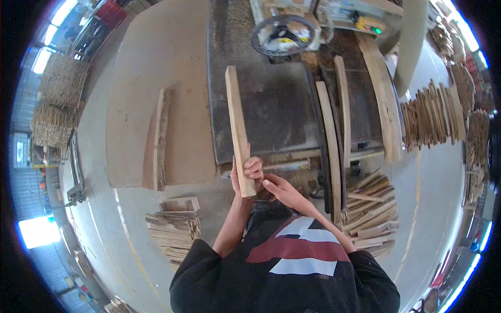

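Long pale wooden slat [238, 125] points away from left hand [245, 175] clenched around near end; right hand [276, 188] touches it, grip unclear.

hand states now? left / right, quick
Left hand: closed around the near end of the wooden strip.
Right hand: fingers extended by that same end, holding nothing; contact cannot be told.

A grey floor [109, 219] is seen, with wood piles [175, 224] stacked on it. A dark metal table [271, 109] is set in the middle. Bright light is let in by windows [36, 232] at the left.
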`<move>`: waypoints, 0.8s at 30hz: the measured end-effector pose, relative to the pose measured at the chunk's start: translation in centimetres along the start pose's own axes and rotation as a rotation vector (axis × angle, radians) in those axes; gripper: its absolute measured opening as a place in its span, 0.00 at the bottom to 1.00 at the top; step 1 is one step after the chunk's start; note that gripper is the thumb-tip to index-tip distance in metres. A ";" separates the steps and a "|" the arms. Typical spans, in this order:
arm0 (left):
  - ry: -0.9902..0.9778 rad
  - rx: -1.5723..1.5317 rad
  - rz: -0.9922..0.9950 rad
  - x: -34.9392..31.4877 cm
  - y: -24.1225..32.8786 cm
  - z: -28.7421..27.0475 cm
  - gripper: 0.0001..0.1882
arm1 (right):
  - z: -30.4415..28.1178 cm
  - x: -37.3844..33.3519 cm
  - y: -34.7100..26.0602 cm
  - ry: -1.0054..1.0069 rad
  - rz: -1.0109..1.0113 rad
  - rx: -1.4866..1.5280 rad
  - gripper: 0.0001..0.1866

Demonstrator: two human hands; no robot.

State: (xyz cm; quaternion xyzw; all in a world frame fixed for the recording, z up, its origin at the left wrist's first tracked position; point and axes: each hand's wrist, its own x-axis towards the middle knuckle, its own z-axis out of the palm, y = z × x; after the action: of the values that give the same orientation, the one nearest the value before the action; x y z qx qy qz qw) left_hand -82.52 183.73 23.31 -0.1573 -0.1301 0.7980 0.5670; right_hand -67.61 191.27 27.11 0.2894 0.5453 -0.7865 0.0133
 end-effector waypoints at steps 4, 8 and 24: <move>0.429 1.031 -0.199 -0.5 -3.0 -2.2 0.33 | -2.7 -4.5 2.2 -0.080 0.261 0.227 0.32; 0.417 1.573 0.115 1.0 -6.6 -5.6 0.31 | -4.1 -7.6 5.2 0.048 0.274 0.241 0.31; 0.309 2.939 0.613 18.4 -13.2 -11.0 0.29 | -8.1 -0.8 8.7 0.543 0.185 0.806 0.28</move>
State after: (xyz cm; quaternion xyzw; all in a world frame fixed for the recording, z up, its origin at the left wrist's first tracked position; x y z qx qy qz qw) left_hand -72.45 205.72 16.42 0.4334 0.8575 0.2745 0.0394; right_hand -60.39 194.54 18.13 0.5133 0.1536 -0.8265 -0.1726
